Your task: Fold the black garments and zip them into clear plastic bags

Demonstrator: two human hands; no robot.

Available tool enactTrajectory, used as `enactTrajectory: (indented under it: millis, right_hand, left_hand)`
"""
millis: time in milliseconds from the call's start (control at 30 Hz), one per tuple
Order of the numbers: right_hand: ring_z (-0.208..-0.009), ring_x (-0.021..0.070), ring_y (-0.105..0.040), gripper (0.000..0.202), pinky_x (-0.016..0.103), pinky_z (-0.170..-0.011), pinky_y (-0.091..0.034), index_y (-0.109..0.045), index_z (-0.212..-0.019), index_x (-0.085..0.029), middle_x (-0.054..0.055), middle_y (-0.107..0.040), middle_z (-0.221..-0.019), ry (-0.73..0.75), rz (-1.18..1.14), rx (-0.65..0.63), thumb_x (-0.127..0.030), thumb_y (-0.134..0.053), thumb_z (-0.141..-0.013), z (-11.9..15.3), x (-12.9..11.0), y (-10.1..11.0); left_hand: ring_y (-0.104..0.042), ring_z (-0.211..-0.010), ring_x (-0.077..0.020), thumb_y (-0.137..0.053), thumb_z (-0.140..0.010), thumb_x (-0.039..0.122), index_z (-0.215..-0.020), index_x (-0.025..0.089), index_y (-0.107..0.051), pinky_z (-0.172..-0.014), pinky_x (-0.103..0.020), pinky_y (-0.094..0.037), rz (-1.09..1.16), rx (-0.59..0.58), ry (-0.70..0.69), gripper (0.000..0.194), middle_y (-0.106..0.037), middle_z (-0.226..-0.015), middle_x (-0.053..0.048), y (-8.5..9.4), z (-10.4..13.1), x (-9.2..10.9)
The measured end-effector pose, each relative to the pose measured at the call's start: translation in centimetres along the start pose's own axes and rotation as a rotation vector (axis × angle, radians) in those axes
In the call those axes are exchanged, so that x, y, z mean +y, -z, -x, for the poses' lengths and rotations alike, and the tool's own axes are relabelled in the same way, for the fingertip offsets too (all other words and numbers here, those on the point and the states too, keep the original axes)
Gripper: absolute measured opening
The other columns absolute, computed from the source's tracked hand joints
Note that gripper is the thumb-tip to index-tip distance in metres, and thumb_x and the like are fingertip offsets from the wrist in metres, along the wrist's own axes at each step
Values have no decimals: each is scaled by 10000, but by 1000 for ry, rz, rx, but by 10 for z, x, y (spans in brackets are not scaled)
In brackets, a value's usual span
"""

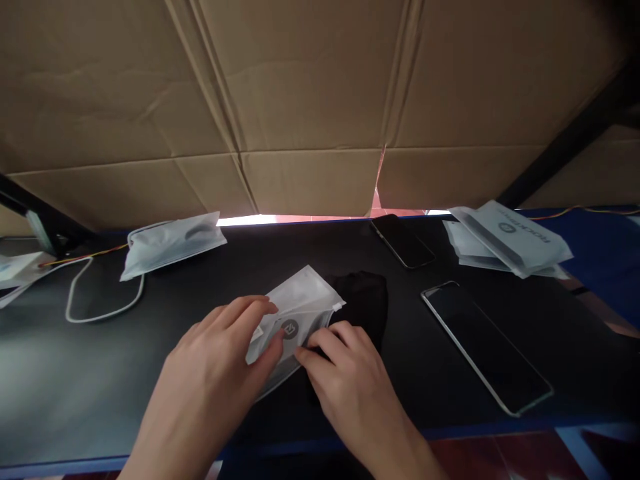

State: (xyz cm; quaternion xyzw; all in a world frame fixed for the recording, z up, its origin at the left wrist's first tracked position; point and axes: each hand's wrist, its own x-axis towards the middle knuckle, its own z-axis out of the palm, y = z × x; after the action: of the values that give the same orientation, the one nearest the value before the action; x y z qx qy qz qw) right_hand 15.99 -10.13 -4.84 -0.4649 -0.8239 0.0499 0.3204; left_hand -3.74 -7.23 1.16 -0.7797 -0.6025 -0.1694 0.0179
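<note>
A frosted plastic zip pouch (307, 290) with a round dark logo lies tilted between my hands, a white slider at its right end. My left hand (225, 360) grips the pouch's left side, thumb over the front near the logo. Against the lower right part, my right hand (345, 373) has its fingers bent and closed on the plastic. Something with a small white label shows through the film; its kind cannot be made out. Black cloth or a soft black bag (367, 300) lies beneath and behind the pouch, partly hidden by my right hand.
On the black tabletop (165, 360), a large phone (487, 347) and a smaller phone (403, 240) lie at right. Several frosted pouches (520, 237) are stacked at back right. Another filled pouch (173, 243) sits back left, near a white cable (105, 320). Cardboard (310, 100) walls the far side.
</note>
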Motion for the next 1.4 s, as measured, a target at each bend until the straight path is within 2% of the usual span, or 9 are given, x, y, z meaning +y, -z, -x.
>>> enactTrajectory:
  millis: [100, 267, 533, 700, 800, 933, 1167, 1333, 1400]
  right_hand:
    - [-857, 222, -653, 270, 388, -708, -539, -808, -1075, -233, 10, -763, -940, -16, -3, -11, -11, -682, -986, 0, 0, 0]
    - [-1015, 217, -678, 262, 383, -861, -603, -795, -1114, -244, -4, -786, -1082, 14, -76, -77, -28, -694, -1007, 5, 1, -4]
    - [-1238, 208, -708, 350, 362, -1107, -609, -767, -1319, -274, -22, -793, -1325, 43, -195, -237, -82, -690, -1037, 9, 4, 32]
    - [-1644, 305, -410, 554, 532, -1355, -395, -667, -1517, -326, -51, -530, -1710, 37, -116, -336, -332, -811, -981, 11, 27, 72]
    - [-1688, 379, -279, 863, 663, -1366, -289, -522, -1656, -250, 38, -412, -1773, 81, -39, -384, -451, -888, -901, 4, 50, 71]
    - [-1613, 362, -441, 835, 644, -1338, -351, -542, -1632, -169, 107, -526, -1696, 102, -18, -420, -473, -869, -927, 0, 69, 53]
    - [-1259, 372, -779, 570, 533, -1078, -666, -746, -1331, -123, 119, -813, -1351, 158, 13, -238, -34, -875, -783, 18, 61, 48]
    - [-1012, 233, -862, 325, 323, -870, -719, -741, -1301, -240, 28, -871, -1162, -296, -186, 250, -161, -688, -990, 16, 44, 51]
    - [-1077, 237, -845, 373, 341, -924, -707, -713, -1376, -235, 49, -855, -1230, -288, -187, 283, -176, -650, -1013, 13, 34, 45]
  left_hand:
    - [-753, -793, -267, -465, -1010, 389, -1031, 312, -734, -654, -377, -479, 0, -31, 67, 281, -811, -1000, 1, 3, 2, -1]
    - [-683, -747, -213, -549, -995, 371, -1044, 322, -706, -658, -354, -453, 35, 208, 211, 171, -764, -1013, 22, 21, -2, 11]
    - [-701, -821, -256, -515, -1028, 272, -982, 253, -727, -1047, -494, -538, -9, 157, -34, 218, -726, -817, -7, 4, -13, 8]
    - [-633, -672, -234, -538, -1056, 323, -931, 239, -755, -1114, -573, -520, -19, 134, -71, 264, -632, -674, 20, 0, -11, 2]
    - [-604, -655, -236, -536, -1063, 341, -860, 235, -740, -1080, -575, -531, -26, 180, -83, 307, -606, -648, 19, -3, -12, 2]
    - [-584, -656, -242, -529, -1058, 341, -820, 235, -725, -1042, -569, -525, -51, 210, -72, 326, -602, -644, 14, -7, -14, 4]
    - [-560, -667, -242, -554, -1058, 367, -704, 246, -611, -925, -527, -543, -48, 142, -14, 378, -619, -651, -8, -12, -16, 10]
    - [-663, -1002, -382, -551, -1063, 391, -830, 253, -725, -1110, -864, -348, -26, 150, 15, 322, -746, -947, -77, -19, -9, 19]
    - [-632, -1226, -454, -536, -1057, 374, -858, 265, -743, -1098, -958, -252, 55, 134, 16, 308, -766, -1141, -92, -20, -8, 23]
